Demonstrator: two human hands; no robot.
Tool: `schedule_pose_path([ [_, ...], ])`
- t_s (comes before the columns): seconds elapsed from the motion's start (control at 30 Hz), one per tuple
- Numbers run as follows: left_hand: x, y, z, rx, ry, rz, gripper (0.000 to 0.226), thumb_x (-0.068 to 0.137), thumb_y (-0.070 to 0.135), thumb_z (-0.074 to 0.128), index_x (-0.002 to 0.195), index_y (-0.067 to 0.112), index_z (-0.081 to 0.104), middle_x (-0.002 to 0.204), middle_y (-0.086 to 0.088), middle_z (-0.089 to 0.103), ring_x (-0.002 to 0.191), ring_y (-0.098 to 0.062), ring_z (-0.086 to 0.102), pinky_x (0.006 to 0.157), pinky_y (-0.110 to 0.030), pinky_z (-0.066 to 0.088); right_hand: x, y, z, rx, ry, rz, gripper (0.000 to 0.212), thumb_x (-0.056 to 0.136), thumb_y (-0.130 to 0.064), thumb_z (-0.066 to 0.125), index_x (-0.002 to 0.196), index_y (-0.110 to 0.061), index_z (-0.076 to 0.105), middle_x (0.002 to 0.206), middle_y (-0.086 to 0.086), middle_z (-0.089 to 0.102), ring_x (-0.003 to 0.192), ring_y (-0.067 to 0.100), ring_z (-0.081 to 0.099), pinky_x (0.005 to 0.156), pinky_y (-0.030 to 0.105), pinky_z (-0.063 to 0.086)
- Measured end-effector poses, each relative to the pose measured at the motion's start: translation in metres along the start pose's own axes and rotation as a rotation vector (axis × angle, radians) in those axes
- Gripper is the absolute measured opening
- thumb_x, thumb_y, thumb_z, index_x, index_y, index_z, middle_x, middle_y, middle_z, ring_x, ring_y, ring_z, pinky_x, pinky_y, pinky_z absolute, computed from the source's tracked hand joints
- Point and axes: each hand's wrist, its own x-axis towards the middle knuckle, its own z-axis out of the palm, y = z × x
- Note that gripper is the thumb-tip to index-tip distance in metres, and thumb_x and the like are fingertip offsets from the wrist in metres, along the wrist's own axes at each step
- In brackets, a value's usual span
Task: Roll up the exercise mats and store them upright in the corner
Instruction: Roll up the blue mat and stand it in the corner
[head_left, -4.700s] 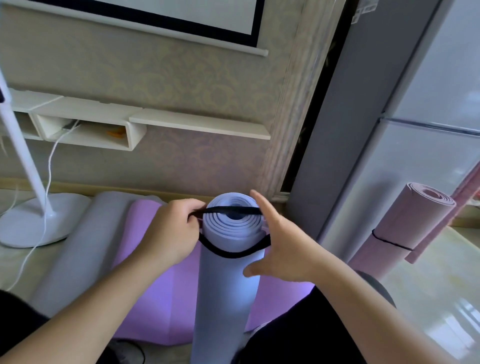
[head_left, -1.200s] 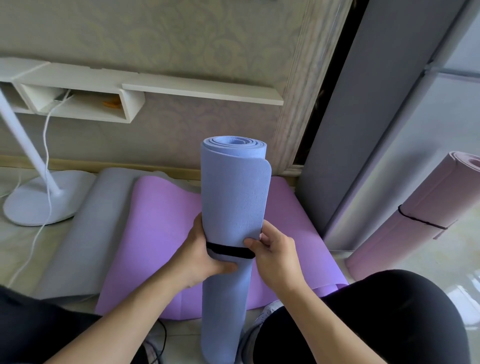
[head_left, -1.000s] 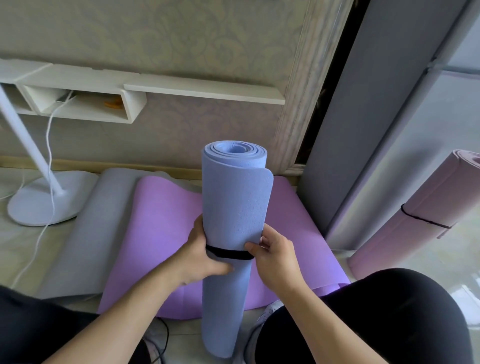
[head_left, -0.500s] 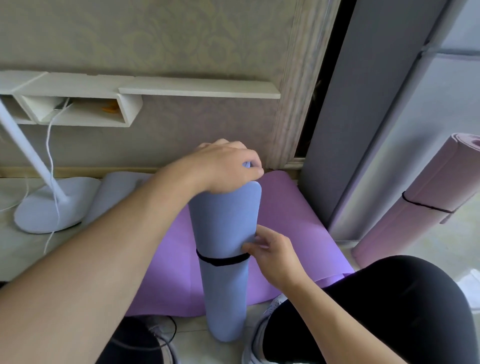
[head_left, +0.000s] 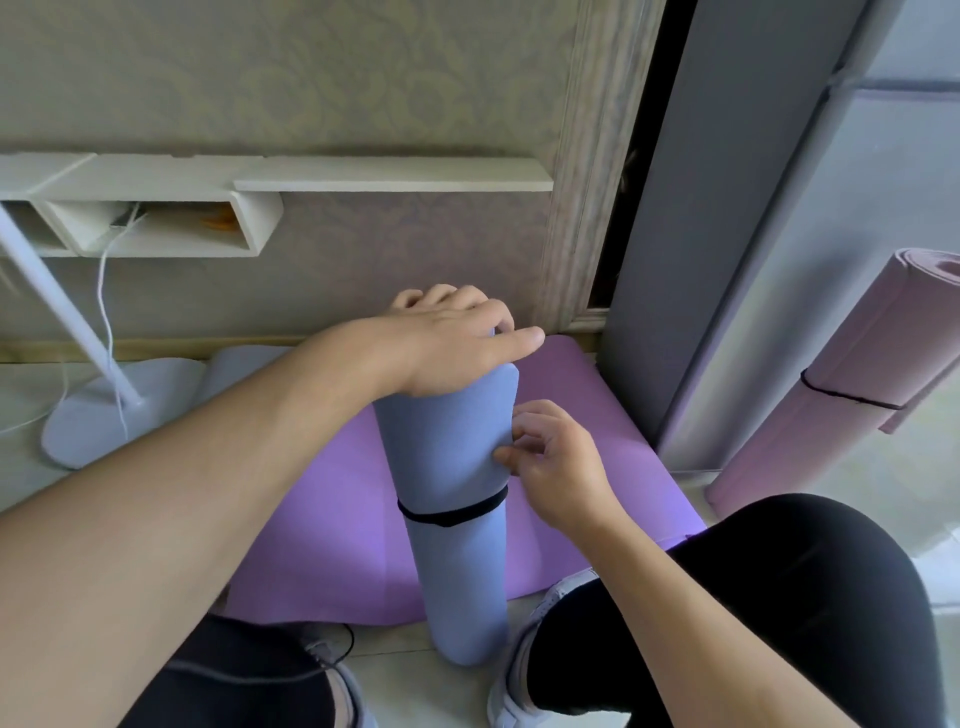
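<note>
A rolled blue mat (head_left: 457, 561) stands upright on the floor between my knees, with a black strap (head_left: 449, 514) around its middle. My left hand (head_left: 452, 348) covers its top end, fingers curled over the rim. My right hand (head_left: 556, 462) touches the roll's right side just above the strap, thumb and fingers pinching at the mat's loose outer edge. A purple mat (head_left: 322, 551) lies flat under the roll, and a grey mat (head_left: 234, 358) lies flat beyond it by the wall. A pink rolled mat (head_left: 852, 384) with its own strap leans at the right.
A white lamp stand (head_left: 98, 405) with a cable stands on the floor at the left. A white wall shelf (head_left: 291, 179) hangs above. A grey panel (head_left: 727, 208) and a fridge-like cabinet (head_left: 857, 171) rise at the right. My knees and shoes flank the roll.
My left hand left the strap and moved up onto the top of the blue roll. My right hand slid from the strap to the mat's edge just above it.
</note>
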Motion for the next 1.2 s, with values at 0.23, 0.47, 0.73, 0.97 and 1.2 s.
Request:
schedule_pose_path([
  [0.23,-0.017,-0.015,0.005,0.143,0.050,0.093,0.084,0.076,0.081,0.061,0.148,0.049,0.032,0.145,0.017,0.035,0.146,-0.013,0.024,0.121,-0.041,0.022,0.000,0.006,-0.002,-0.046,-0.062,0.045,0.007,0.093,-0.011,0.074,0.090,-0.017,0.071,0.096,-0.006,0.065,0.085,0.009,0.065,0.082,0.034,0.056],
  [0.47,-0.022,-0.011,0.015,0.111,0.266,0.160,0.044,0.078,0.067,0.051,0.119,0.050,0.051,0.114,0.021,0.052,0.113,-0.011,0.047,0.105,-0.039,0.035,-0.019,-0.025,-0.012,0.024,-0.269,0.079,0.080,0.081,-0.033,0.085,0.145,-0.037,0.036,0.136,-0.017,0.058,0.114,0.010,0.064,0.093,0.044,0.059],
  [0.73,-0.030,0.088,-0.043,0.346,0.385,0.411,0.055,0.080,0.071,0.037,0.124,0.048,0.060,0.115,0.018,0.064,0.110,-0.016,0.056,0.100,-0.046,0.040,-0.017,-0.084,-0.077,-0.105,-0.045,-0.008,0.101,0.061,-0.052,0.098,0.144,-0.045,0.042,0.113,-0.023,0.069,0.104,-0.001,0.065,0.081,0.033,0.062],
  [0.97,-0.012,0.214,-0.121,0.258,0.562,0.630,0.056,0.081,0.066,0.053,0.130,0.040,0.064,0.121,0.018,0.066,0.114,-0.021,0.060,0.103,-0.048,0.046,-0.019,-0.127,-0.226,-0.200,0.304,-0.160,0.082,0.054,-0.051,0.101,0.124,-0.039,0.061,0.106,-0.024,0.070,0.102,-0.006,0.065,0.082,0.028,0.058],
  [1.2,0.033,0.320,-0.131,0.009,0.584,0.789,0.050,0.090,0.060,0.068,0.133,0.035,0.065,0.118,0.015,0.066,0.098,0.005,0.063,0.090,-0.021,0.053,-0.052,-0.122,-0.358,-0.427,0.437,-0.060,0.083,0.046,-0.062,0.094,0.120,-0.035,0.067,0.108,-0.014,0.074,0.103,0.005,0.069,0.087,0.040,0.060],
])
